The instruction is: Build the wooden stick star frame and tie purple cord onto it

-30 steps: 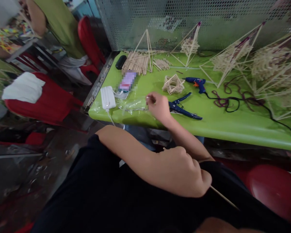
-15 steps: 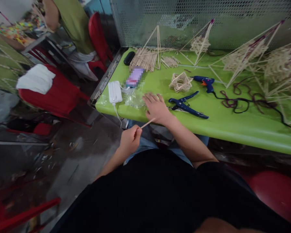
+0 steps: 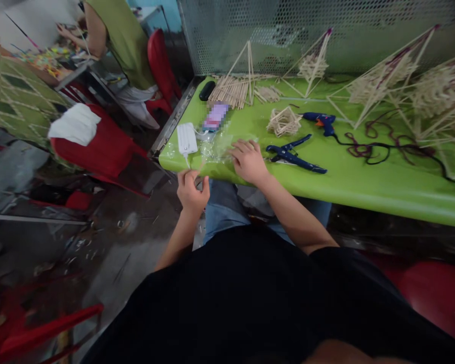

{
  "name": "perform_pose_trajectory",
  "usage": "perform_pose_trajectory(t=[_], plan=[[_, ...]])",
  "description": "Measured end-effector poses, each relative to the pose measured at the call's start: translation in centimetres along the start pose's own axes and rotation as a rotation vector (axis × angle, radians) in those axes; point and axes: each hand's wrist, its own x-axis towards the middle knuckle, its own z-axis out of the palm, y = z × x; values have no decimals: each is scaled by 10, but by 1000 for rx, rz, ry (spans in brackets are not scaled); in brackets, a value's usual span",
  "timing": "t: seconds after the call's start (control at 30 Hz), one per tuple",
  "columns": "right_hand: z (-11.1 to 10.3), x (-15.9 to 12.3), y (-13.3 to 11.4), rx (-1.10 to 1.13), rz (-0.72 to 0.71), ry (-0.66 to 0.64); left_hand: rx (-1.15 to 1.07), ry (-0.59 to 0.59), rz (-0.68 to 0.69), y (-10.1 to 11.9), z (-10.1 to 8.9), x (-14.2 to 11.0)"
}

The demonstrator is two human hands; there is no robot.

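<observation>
My left hand [image 3: 193,192] is at the table's front left edge, just below a white power bank [image 3: 187,138]. Its fingers are closed on a thin wooden stick [image 3: 201,166], of which only a short blurred end shows. My right hand [image 3: 249,161] rests palm down on the green table, fingers stretched out over clear plastic wrap [image 3: 216,148]. Right of that hand lie blue-handled cutters [image 3: 296,157]. Behind them sits a small star-shaped stick frame [image 3: 284,122], with a blue glue gun [image 3: 320,121] beside it.
A pile of sticks [image 3: 230,92], a black case [image 3: 207,91] and a phone [image 3: 216,117] lie at the back left. Stick pyramids [image 3: 379,83] and a black cord [image 3: 387,145] occupy the right. Red chairs [image 3: 94,151] and a co-worker [image 3: 127,50] are at left.
My left arm, earlier folded across my body with the stick, has swung out left to the table edge. My right hand has gone from curled fingers to lying flat on the plastic.
</observation>
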Motion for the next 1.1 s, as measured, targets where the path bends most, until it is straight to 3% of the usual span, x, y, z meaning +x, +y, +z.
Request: perform_pose_trajectory(t=[0.1, 0.17, 0.27, 0.43, 0.57, 0.83, 1.0, 1.1], plan=[[2, -2, 2, -25, -97, -103, 58, -125, 175, 5, 21, 28], [3, -3, 3, -34, -125, -139, 155, -212, 202, 4, 28, 44], [2, -4, 3, -36, -123, -140, 241, -280, 192, -2, 29, 58], [-1, -12, -4, -1, -122, -131, 215, -342, 252, -11, 26, 59], [0, -15, -8, 16, -85, -111, 205, -371, 185, -9, 31, 63], [6, -20, -7, 11, -10, -67, 181, -309, 74, 5, 38, 67], [-23, -66, 8, -23, 69, 66, 179, -300, 50, 6, 38, 63], [-52, -97, 39, -106, 341, 243, 161, -317, 63, 3, 37, 68]])
